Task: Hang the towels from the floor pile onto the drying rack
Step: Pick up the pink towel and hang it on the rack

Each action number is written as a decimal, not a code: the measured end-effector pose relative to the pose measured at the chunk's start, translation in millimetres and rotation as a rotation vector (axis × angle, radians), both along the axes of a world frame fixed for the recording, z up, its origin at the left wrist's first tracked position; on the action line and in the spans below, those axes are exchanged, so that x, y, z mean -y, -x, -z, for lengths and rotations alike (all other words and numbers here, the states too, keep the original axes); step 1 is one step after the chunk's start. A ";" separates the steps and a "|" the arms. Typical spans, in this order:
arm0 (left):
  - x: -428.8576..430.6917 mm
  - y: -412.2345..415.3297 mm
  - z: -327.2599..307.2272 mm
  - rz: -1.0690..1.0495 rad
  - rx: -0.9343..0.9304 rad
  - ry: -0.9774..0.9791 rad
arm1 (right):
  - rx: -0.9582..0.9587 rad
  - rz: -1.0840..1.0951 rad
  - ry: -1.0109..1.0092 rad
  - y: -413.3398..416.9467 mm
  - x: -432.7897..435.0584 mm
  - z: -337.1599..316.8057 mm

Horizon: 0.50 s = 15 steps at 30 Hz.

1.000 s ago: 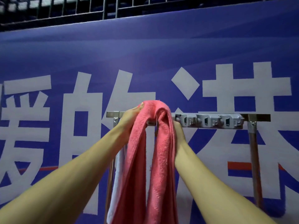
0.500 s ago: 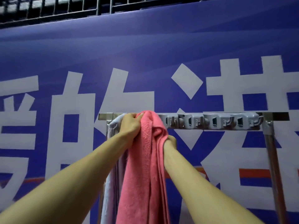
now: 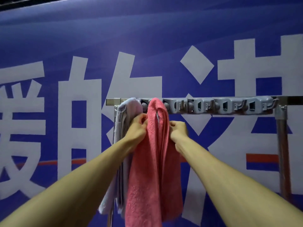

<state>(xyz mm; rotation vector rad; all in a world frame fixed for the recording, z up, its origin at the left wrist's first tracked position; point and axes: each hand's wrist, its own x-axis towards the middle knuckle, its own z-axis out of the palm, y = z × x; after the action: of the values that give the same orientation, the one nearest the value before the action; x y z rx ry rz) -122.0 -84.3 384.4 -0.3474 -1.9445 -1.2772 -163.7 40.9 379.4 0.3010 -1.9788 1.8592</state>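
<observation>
A pink towel (image 3: 152, 161) hangs folded over the top bar of the metal drying rack (image 3: 291, 100), bunched into a narrow strip. My left hand (image 3: 137, 126) pinches its left edge a little below the bar. My right hand (image 3: 178, 130) grips its right edge at the same height. A pale lilac-white towel (image 3: 124, 115) hangs over the bar just left of the pink one, partly behind my left arm. The floor pile is out of view.
A grey plastic strip of clip slots (image 3: 221, 105) runs along the bar to the right of the towels. The rack's right upright (image 3: 282, 153) stands at the right edge. A blue banner with large white characters (image 3: 82, 95) fills the background close behind the rack.
The pink towel has come down over the bar and now hangs from it. Both hands have slid from the bar down the towel's sides. The pale towel is now uncovered.
</observation>
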 end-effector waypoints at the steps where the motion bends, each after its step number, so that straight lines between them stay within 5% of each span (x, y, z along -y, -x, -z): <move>1: -0.3 -4.8 3.2 0.015 0.024 -0.017 | -0.004 0.014 -0.015 -3.5 0.2 0.6; 8: -7.7 -53.3 -0.2 0.222 0.163 -0.178 | 0.077 -0.048 -0.120 -37.7 -12.8 16.2; 15: -24.1 -112.6 33.3 -0.032 0.081 -0.229 | 0.090 -0.012 -0.320 -88.1 -63.1 42.6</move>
<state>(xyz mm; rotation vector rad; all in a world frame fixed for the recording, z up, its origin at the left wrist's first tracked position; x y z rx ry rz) -9.4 -60.2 351.2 -0.1507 -1.8377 -1.4949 -75.6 104.0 336.8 0.3251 -2.3416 1.5836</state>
